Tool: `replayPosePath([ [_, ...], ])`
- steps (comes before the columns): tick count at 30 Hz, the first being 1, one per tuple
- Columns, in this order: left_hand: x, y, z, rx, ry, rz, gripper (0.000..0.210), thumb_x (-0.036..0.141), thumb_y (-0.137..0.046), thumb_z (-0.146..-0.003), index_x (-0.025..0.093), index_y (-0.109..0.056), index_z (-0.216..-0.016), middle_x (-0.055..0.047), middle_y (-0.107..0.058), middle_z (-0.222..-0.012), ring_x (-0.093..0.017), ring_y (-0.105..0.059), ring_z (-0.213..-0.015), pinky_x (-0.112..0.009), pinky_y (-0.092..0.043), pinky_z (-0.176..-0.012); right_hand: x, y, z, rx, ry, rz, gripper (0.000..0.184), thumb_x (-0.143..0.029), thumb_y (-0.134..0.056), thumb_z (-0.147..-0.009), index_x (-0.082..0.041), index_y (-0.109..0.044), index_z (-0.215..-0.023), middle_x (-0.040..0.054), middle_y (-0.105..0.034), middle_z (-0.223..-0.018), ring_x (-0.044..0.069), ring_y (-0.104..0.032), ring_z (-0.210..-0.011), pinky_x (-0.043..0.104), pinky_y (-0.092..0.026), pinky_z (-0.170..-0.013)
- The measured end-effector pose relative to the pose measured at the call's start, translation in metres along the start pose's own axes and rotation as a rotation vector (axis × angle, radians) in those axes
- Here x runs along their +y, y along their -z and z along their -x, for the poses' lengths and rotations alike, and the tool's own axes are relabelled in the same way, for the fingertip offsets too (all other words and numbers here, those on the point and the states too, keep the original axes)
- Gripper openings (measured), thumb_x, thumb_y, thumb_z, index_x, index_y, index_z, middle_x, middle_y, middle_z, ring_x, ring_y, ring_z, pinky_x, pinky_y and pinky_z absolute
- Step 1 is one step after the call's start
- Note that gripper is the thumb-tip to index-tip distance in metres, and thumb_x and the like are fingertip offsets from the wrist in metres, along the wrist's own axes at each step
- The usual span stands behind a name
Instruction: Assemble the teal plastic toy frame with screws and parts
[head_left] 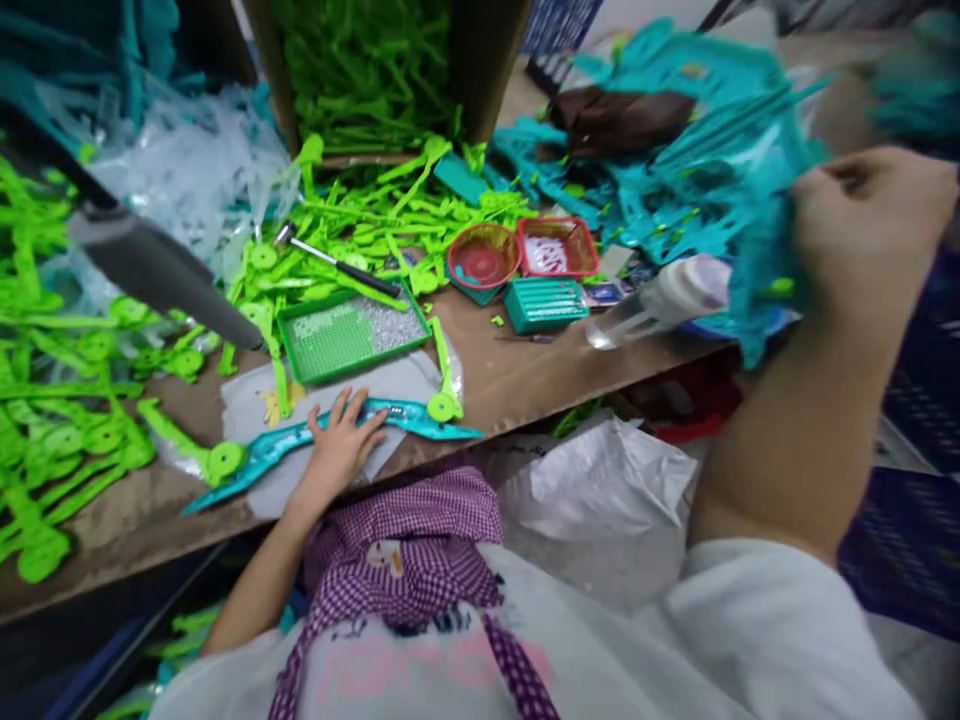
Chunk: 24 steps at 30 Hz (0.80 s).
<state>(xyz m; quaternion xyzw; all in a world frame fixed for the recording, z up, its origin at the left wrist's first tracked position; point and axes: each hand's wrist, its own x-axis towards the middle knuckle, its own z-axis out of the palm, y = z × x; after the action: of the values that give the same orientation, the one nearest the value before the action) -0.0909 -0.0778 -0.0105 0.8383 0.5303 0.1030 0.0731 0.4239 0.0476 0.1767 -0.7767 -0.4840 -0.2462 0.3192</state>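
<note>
My left hand [343,440] lies with fingers spread on a long, pointed turquoise plastic part [277,450] across the near table edge. Lime-green pieces with round discs join this part: one disc [226,462] on the left, another disc [444,406] on the right. A pale sheet [251,400] is underneath. Raised at the far right, my right hand [862,215] is closed beside the pile of turquoise parts [765,240]. Its fingers are curled together and blurred; what they hold, if anything, I cannot make out.
A green tray [281,335] of small metal pieces has a hammer [345,268] at its back edge. Red baskets [484,255], a teal box [546,305] and a clear bottle [660,300] stand rightward. Lime parts [67,440] heap left; a grey-tipped arm [165,270] juts in.
</note>
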Motion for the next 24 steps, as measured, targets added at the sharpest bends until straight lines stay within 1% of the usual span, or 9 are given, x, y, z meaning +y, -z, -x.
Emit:
replayPosePath([
  [2,0.003,0.002,0.002,-0.022,0.016,0.016,0.033,0.034,-0.056,-0.096,0.034,-0.066,-0.128,-0.013,-0.045,-0.154,-0.038,-0.037,-0.143,-0.069,-0.022,-0.107,-0.014,0.001,0.051,-0.103,-0.068,-0.224,0.039,-0.044,-0.061,-0.088,-0.009,-0.076,-0.098,0.0059,-0.072,-0.082,0.013,-0.062,-0.075,0.035,-0.042,-0.067],
  [5,0.007,-0.001,0.008,0.012,0.034,0.051,0.032,0.033,-0.055,-0.097,0.032,-0.066,-0.127,-0.014,-0.045,-0.154,-0.037,-0.036,-0.144,-0.067,-0.024,-0.107,-0.048,0.000,0.134,-0.132,-0.212,-0.599,0.025,-0.035,-0.063,-0.086,-0.012,-0.071,-0.081,0.0013,-0.063,-0.072,0.010,-0.053,-0.067,0.030,-0.042,-0.069],
  [6,0.007,-0.002,0.009,0.027,0.044,0.062,0.032,0.033,-0.054,-0.097,0.032,-0.067,-0.126,-0.014,-0.045,-0.153,-0.037,-0.036,-0.144,-0.067,-0.026,-0.107,-0.059,-0.002,0.159,-0.139,-0.283,-0.717,0.024,-0.037,-0.064,-0.083,-0.014,-0.068,-0.078,-0.0002,-0.060,-0.069,0.010,-0.050,-0.065,0.029,-0.042,-0.067],
  [8,0.009,-0.004,0.011,0.042,0.064,0.079,0.031,0.033,-0.055,-0.097,0.032,-0.067,-0.126,-0.014,-0.046,-0.153,-0.037,-0.036,-0.144,-0.066,-0.027,-0.106,-0.079,-0.006,0.204,-0.221,-0.393,-0.897,0.028,-0.045,-0.067,-0.077,-0.017,-0.065,-0.076,-0.0018,-0.057,-0.066,0.011,-0.047,-0.061,0.028,-0.041,-0.062],
  [11,0.012,-0.003,0.009,0.026,0.094,0.095,0.031,0.033,-0.057,-0.095,0.032,-0.068,-0.124,-0.014,-0.046,-0.153,-0.039,-0.033,-0.145,-0.068,-0.026,-0.106,-0.098,-0.013,0.250,-0.388,-0.492,-1.063,0.036,-0.054,-0.069,-0.071,-0.020,-0.063,-0.080,-0.0028,-0.057,-0.067,0.012,-0.049,-0.060,0.027,-0.043,-0.061],
  [15,0.017,0.010,0.000,-0.005,0.112,0.126,0.024,0.036,-0.061,-0.093,0.030,-0.072,-0.114,-0.012,-0.049,-0.149,-0.040,-0.028,-0.147,-0.072,-0.023,-0.106,-0.110,-0.019,0.275,-0.520,-0.552,-1.120,0.036,-0.054,-0.070,-0.072,-0.021,-0.065,-0.084,-0.0035,-0.059,-0.070,0.011,-0.052,-0.060,0.027,-0.046,-0.060],
  [17,0.016,0.023,-0.006,0.008,0.105,0.176,0.023,0.037,-0.061,-0.094,0.029,-0.073,-0.112,-0.011,-0.055,-0.143,-0.037,-0.036,-0.143,-0.070,-0.024,-0.108,-0.114,-0.021,0.280,-0.571,-0.589,-1.155,0.037,-0.055,-0.071,-0.070,-0.021,-0.064,-0.083,-0.0039,-0.059,-0.068,0.012,-0.052,-0.058,0.027,-0.047,-0.058],
  [21,0.011,0.062,-0.024,0.044,0.041,0.378,0.026,0.034,-0.056,-0.097,0.024,-0.071,-0.117,-0.010,-0.066,-0.127,-0.026,-0.061,-0.116,-0.050,-0.044,-0.103,-0.119,-0.025,0.285,-0.661,-0.674,-1.202,0.038,-0.056,-0.073,-0.066,-0.022,-0.062,-0.080,-0.0049,-0.058,-0.060,0.013,-0.055,-0.053,0.028,-0.049,-0.053],
  [24,0.016,0.085,-0.044,0.156,0.015,0.559,0.028,0.033,-0.053,-0.098,0.022,-0.070,-0.117,-0.008,-0.069,-0.118,-0.022,-0.064,-0.109,-0.041,-0.049,-0.097,-0.127,-0.024,0.289,-0.657,-0.718,-1.221,0.038,-0.055,-0.073,-0.065,-0.023,-0.060,-0.081,-0.0064,-0.056,-0.058,0.012,-0.053,-0.051,0.026,-0.047,-0.051],
])
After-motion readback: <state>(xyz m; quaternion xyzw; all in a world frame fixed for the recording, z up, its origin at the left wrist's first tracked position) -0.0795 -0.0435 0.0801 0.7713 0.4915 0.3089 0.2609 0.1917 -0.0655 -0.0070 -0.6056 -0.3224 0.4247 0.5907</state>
